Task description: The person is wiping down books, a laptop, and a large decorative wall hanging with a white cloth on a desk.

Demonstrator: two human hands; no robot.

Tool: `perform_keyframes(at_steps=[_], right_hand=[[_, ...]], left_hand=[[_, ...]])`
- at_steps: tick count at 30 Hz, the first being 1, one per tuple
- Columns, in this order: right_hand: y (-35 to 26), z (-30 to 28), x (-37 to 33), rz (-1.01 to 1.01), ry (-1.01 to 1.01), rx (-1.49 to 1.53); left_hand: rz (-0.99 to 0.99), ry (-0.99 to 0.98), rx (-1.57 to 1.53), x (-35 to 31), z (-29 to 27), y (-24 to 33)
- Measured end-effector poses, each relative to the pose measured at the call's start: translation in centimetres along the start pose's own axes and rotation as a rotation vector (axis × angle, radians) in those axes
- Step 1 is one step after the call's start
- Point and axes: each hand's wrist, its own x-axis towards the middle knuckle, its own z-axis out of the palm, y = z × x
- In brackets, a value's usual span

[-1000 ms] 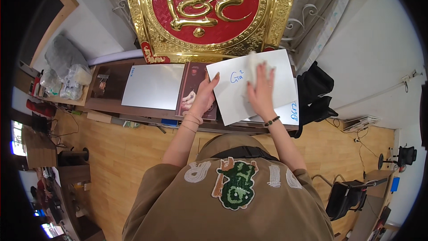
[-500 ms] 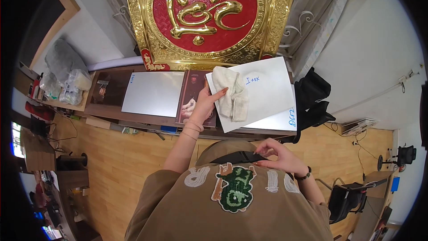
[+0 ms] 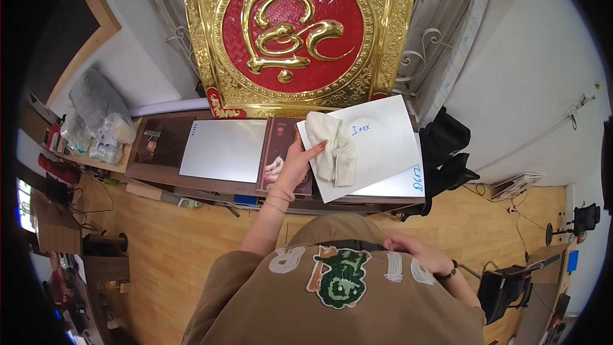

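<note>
Brown, dark-grained wooden tabletop (image 3: pixel 167 148) runs along the wall, below a square, gold-embossed plaque with a glossy red centre (image 3: pixel 300 38). Above its right half, a flat white rectangular sheet (image 3: pixel 386 147) sits askew, probably light, stiff and smooth, best held by opposite edges. A folded cream cloth (image 3: pixel 337 156) looks soft. The left hand (image 3: pixel 297 165) pinches sheet and cloth; the right hand's (image 3: pixel 418 252) grip, beside the torso, I cannot tell.

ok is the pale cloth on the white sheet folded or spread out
Loosely folded: the pale cloth shows overlapping layers and creases on the white sheet, with the left hand touching it.
</note>
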Motion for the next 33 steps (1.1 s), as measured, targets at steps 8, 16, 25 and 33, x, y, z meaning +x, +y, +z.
perform_keyframes(at_steps=[8,16,25,33], right_hand=[[-1.7,-0.6,2.2,-0.092,-0.086,0.079],[-2.0,-0.6,6.0,-0.478,-0.052,-0.421],[-1.3,-2.3,8.2,-0.344,-0.310,-0.376],[-2.2,-1.4,14.4,-0.588,0.409,-0.592]], left_hand=[[-0.001,-0.007,0.011,0.2,-0.3,0.0],[0.037,0.001,-0.014,-0.1,-0.3,-0.2],[0.007,-0.005,-0.006,0.0,-0.2,0.0],[0.038,0.000,-0.010,0.1,-0.3,-0.3]])
